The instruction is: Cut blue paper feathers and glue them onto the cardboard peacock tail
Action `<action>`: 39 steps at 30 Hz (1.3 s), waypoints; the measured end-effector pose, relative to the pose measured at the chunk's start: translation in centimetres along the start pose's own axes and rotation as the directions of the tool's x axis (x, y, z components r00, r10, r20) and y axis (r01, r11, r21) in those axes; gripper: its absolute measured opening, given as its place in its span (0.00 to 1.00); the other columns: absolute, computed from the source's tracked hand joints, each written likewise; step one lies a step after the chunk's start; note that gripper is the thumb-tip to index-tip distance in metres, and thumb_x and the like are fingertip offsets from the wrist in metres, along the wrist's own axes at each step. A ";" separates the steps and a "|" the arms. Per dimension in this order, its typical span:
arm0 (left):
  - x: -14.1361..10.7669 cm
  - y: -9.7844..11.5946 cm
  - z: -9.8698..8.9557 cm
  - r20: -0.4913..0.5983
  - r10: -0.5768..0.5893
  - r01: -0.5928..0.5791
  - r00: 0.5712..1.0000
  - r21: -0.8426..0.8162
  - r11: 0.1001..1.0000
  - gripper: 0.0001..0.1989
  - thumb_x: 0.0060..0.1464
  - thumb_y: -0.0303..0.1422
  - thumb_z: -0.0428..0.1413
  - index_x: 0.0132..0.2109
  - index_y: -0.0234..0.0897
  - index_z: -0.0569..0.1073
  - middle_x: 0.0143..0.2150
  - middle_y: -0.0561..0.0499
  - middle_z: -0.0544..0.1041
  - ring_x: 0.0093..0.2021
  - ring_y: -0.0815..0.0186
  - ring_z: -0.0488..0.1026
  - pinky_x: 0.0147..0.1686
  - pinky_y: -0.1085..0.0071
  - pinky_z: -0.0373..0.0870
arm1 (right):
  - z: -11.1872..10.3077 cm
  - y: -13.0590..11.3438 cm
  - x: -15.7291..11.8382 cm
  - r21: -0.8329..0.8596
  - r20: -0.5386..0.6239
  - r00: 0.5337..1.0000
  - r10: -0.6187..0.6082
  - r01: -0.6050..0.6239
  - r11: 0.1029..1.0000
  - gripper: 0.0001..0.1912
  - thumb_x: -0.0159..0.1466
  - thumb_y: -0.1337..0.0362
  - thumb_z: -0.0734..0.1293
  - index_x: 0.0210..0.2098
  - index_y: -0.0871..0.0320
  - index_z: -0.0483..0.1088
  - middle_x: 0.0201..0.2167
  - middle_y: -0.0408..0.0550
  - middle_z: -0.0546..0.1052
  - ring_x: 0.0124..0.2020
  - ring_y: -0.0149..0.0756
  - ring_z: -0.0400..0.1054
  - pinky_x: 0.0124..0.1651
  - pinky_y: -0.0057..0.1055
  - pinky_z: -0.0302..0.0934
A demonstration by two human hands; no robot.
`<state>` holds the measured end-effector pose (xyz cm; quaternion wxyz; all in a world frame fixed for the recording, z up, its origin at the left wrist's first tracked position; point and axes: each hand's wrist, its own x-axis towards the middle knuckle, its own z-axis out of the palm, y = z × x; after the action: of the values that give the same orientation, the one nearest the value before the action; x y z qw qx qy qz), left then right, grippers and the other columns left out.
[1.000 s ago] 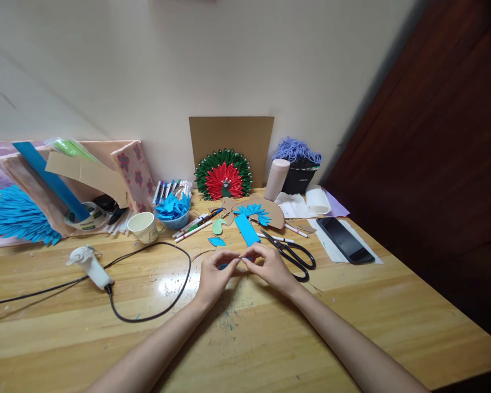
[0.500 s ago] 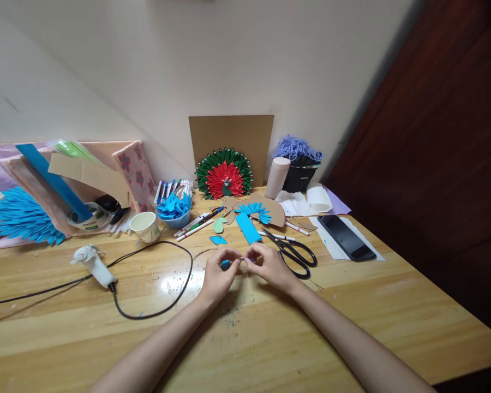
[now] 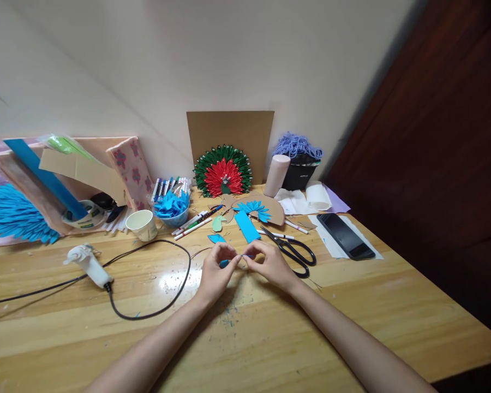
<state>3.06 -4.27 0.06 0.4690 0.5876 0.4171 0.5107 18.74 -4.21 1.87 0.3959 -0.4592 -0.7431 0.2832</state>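
Both bare hands, left (image 3: 219, 273) and right (image 3: 269, 266), had fingertips pinched on a small blue piece (image 3: 224, 263), mostly hidden in the grip; black-handled metal scissors (image 3: 291, 251) lay just right of it.

Left hand (image 3: 217, 272), one: bare, beyond the near edge of the table (image 3: 331, 338), fingers arched, thumb and fingertips pinched together. Right hand (image 3: 270, 266), one: bare, above the same table, curled in a matching pinch, its fingertips meeting or nearly meeting the left's. Forearms, two: bare, slanting inward over the table, wrists slightly bent.
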 end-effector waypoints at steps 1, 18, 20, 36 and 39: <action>0.0 0.0 0.0 0.002 -0.001 0.001 1.000 0.000 1.000 0.08 0.48 0.33 0.56 0.34 0.36 0.66 0.30 0.52 0.71 0.32 0.69 0.69 0.35 0.73 0.67 | -0.1 0.0 0.0 -0.011 -0.005 1.000 -0.010 0.010 1.000 0.03 0.57 0.67 0.63 0.28 0.59 0.68 0.26 0.44 0.71 0.29 0.31 0.66 0.32 0.27 0.60; -0.1 -0.2 0.1 0.068 -0.031 0.032 0.997 -0.012 0.999 0.09 0.49 0.35 0.55 0.36 0.34 0.68 0.33 0.49 0.72 0.33 0.67 0.70 0.34 0.73 0.68 | 0.3 0.7 0.3 0.329 0.035 0.982 0.188 -0.189 0.925 0.10 0.54 0.59 0.66 0.33 0.60 0.69 0.30 0.46 0.73 0.33 0.33 0.69 0.37 0.30 0.65; -0.1 -0.2 0.1 0.085 -0.028 0.028 0.996 0.003 1.000 0.09 0.49 0.35 0.55 0.37 0.34 0.69 0.32 0.49 0.72 0.32 0.68 0.69 0.33 0.73 0.67 | 0.3 0.6 0.3 0.335 0.039 0.982 0.183 -0.186 0.924 0.10 0.55 0.61 0.66 0.33 0.60 0.68 0.30 0.46 0.73 0.33 0.33 0.69 0.38 0.30 0.65; 0.0 -0.8 0.0 0.071 -0.060 0.059 0.996 0.005 0.998 0.11 0.48 0.37 0.55 0.37 0.35 0.72 0.33 0.48 0.74 0.31 0.67 0.71 0.32 0.72 0.68 | 0.5 1.2 0.3 0.367 0.034 0.974 0.224 -0.221 0.904 0.09 0.53 0.63 0.66 0.33 0.59 0.67 0.29 0.45 0.72 0.32 0.32 0.68 0.37 0.29 0.64; 0.0 -0.8 0.0 0.077 -0.063 0.063 0.995 0.005 0.998 0.12 0.49 0.38 0.55 0.38 0.35 0.73 0.34 0.47 0.75 0.32 0.67 0.72 0.33 0.72 0.68 | 0.4 1.3 0.4 0.355 0.028 0.977 0.213 -0.209 0.911 0.08 0.53 0.65 0.65 0.34 0.60 0.67 0.29 0.45 0.72 0.32 0.32 0.68 0.37 0.29 0.64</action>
<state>3.05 -4.10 -0.70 0.4998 0.5941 0.4177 0.4720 18.89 -3.34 0.72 0.4437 -0.4589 -0.6236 0.4513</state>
